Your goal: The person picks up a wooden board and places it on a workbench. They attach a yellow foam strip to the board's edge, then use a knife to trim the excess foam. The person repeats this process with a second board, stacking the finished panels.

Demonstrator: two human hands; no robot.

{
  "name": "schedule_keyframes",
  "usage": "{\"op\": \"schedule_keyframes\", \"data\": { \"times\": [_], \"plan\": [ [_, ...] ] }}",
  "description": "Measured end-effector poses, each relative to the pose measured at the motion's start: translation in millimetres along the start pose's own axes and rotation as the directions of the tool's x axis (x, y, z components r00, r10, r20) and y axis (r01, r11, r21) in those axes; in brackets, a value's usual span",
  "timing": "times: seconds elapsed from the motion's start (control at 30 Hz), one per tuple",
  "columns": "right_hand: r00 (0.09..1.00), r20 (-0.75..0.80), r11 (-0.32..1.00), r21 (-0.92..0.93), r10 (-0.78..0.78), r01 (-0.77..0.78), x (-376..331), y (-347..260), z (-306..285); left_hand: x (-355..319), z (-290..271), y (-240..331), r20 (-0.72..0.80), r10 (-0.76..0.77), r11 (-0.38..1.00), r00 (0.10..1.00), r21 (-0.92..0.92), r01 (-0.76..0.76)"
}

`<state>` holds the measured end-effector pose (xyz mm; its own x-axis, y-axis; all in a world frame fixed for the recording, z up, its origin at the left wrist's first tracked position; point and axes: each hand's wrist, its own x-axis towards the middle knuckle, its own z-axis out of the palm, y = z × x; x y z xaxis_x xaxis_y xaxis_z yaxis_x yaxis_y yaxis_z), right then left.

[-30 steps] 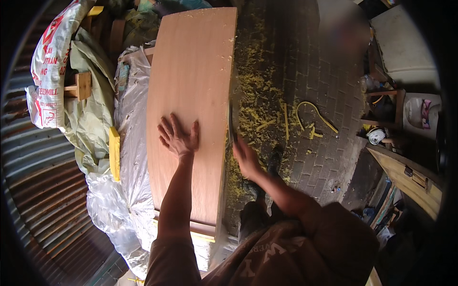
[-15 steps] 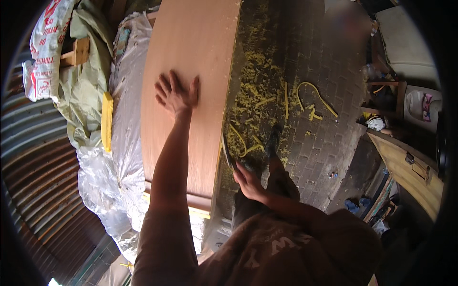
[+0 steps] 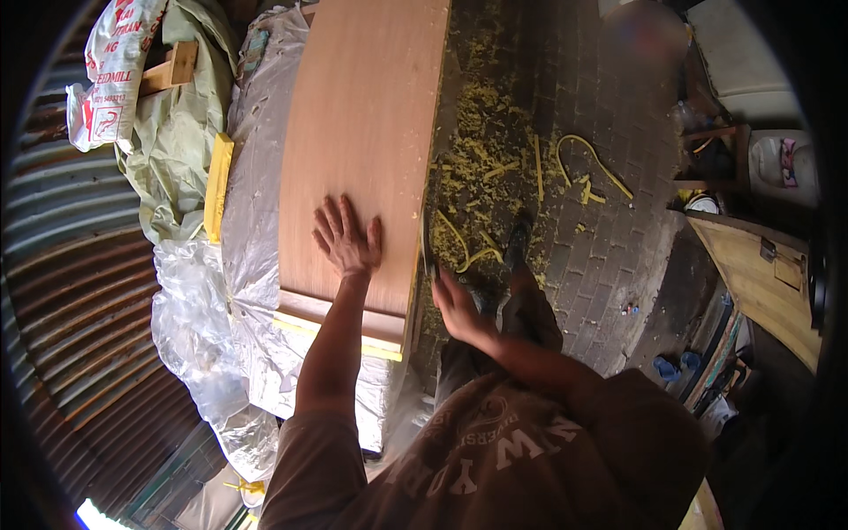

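Note:
A long wood-faced panel (image 3: pixel 362 106) lies lengthwise before me, its near end toward my body. My left hand (image 3: pixel 351 243) rests flat on its face, fingers spread, not far from that near end. Down at the panel's right edge, my right hand (image 3: pixel 464 309) is closed around a thin, dark, slightly curved blade-like tool (image 3: pixel 429 249). The tool stands along the edge, touching or very close to it. Its grip is hidden in my hand, so its exact kind cannot be made out. A yellow-edged strip (image 3: pixel 340 327) runs across the panel's near end.
Yellow shavings (image 3: pixel 481 132) and curled yellow strips (image 3: pixel 596 168) litter the brick floor on the right. Plastic sheeting (image 3: pixel 199 327) and a yellow block (image 3: pixel 218 188) lie left of the panel, beside corrugated metal (image 3: pixel 79 309). A wooden cabinet door (image 3: pixel 760 274) stands at right.
My left hand has come back along the panel toward its near end, still flat. My right hand keeps the tool by the edge. The whole view has shifted a little.

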<state>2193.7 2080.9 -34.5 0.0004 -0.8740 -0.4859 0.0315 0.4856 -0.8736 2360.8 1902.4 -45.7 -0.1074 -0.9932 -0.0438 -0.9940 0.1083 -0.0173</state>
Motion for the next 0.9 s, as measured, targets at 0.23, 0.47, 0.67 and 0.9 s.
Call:
{"op": "schedule_keyframes", "data": {
  "times": [0.23, 0.47, 0.67, 0.9],
  "plan": [
    [0.921, -0.337, 0.971, 0.064, -0.196, 0.230, 111.8, -41.4, -70.2, 8.2, -8.4, 16.1, -0.012, 0.011, 0.999, 1.000, -0.038, -0.012],
    [0.973, 0.080, 0.769, -0.600, -0.214, 0.219, -107.8, 58.3, 34.5, -0.7, 5.9, 2.0, -0.042, -0.025, 1.000, 0.999, -0.014, 0.025],
    [0.974, -0.205, 0.991, 0.064, -0.100, 0.115, 33.1, 1.8, -23.4, 6.1, 4.2, 6.9, -0.095, -0.020, 0.999, 0.995, -0.042, 0.016],
    [0.976, 0.070, 0.926, -0.309, -0.204, 0.216, -127.2, 83.1, 56.5, 1.9, 7.8, 4.8, -0.095, -0.024, 1.000, 0.995, -0.018, 0.022]
  ]
}}
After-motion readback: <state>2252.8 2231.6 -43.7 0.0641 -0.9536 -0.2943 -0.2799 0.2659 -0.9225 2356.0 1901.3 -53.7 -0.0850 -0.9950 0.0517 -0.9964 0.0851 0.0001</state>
